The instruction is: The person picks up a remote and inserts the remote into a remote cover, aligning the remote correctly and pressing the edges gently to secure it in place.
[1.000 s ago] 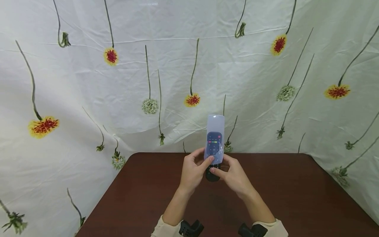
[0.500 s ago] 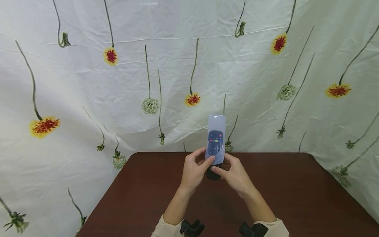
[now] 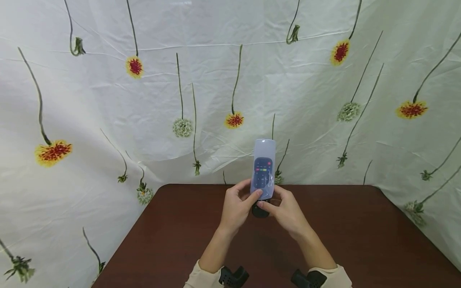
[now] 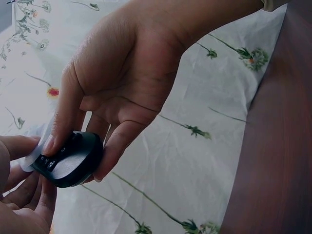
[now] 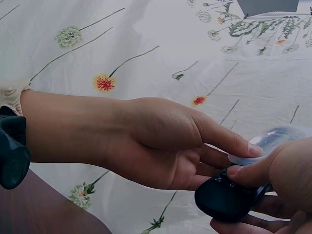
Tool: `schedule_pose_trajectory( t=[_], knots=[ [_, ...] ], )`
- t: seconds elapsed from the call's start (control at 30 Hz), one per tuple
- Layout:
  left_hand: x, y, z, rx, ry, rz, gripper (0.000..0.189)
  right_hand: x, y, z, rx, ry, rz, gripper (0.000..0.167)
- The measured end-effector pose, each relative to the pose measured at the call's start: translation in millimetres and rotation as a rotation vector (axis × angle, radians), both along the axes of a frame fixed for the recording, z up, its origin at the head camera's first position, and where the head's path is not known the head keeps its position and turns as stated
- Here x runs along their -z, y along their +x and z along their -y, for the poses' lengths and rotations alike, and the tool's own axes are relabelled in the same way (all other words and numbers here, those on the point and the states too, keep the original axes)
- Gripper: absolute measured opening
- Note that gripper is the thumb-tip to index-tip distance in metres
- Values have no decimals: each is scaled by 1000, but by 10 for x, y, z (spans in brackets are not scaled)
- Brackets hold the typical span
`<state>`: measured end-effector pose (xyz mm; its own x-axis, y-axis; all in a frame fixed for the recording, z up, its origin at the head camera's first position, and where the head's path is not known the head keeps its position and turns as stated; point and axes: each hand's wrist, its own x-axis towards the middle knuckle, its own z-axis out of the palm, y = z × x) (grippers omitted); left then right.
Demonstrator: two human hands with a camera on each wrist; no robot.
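Observation:
A black remote control (image 3: 261,213) is held up above the table in both hands. Its upper part, with red and coloured buttons, shows through a translucent bluish sleeve (image 3: 264,149), whose far end extends beyond it. My left hand (image 3: 233,208) grips the sleeve's lower part, thumb on its front. My right hand (image 3: 287,212) holds the remote just below, its thumb pressing the front by the sleeve's edge. In the left wrist view the bare rounded end of the remote (image 4: 78,165) sticks out under the right hand (image 4: 122,73). The right wrist view shows the left hand (image 5: 161,141) side-on.
Below the hands is a dark reddish-brown table (image 3: 173,240) with rounded far corners. A white cloth (image 3: 144,100) printed with flowers hangs behind and at both sides. Black devices (image 3: 234,277) sit at the cuffs of both pale sleeves.
The remote has slid slightly deeper into its sleeve, so less of its black end shows. Both hands keep their grip, and the remote and sleeve have shifted slightly right in the head view.

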<state>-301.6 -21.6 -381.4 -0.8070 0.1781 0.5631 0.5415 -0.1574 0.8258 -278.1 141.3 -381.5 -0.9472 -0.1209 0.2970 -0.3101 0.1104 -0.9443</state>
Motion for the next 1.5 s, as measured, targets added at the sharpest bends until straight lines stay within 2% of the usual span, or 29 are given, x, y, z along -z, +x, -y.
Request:
schedule_pose_trajectory(
  t=[0.33, 0.5, 0.67, 0.8, 0.93, 1.03, 1.2, 1.5],
  knots=[
    [28, 2, -4, -2, -3, 14, 36, 11, 15, -1, 6, 11, -1, 48],
    [11, -6, 4, -30, 15, -3, 33, 3, 11, -1, -4, 22, -15, 49],
    [32, -24, 27, -61, 45, 11, 31, 1, 16, -25, -31, 62, -49, 51],
    [42, -25, 43, -64, 45, 12, 31, -5, 18, -63, -34, 7, -84, 47],
    [33, -24, 38, -28, 17, -5, 32, -29, 25, -104, -13, -110, -119, 42],
    [22, -19, 20, 8, -14, -19, 32, -44, 28, -119, 30, -153, -132, 39],
    [22, -1, -7, 36, -61, -20, 33, -61, 38, -130, 109, -177, -142, 34],
    [46, 2, -28, 70, -68, -3, 35, -62, 31, -153, 130, -194, -176, 31]
  ],
)
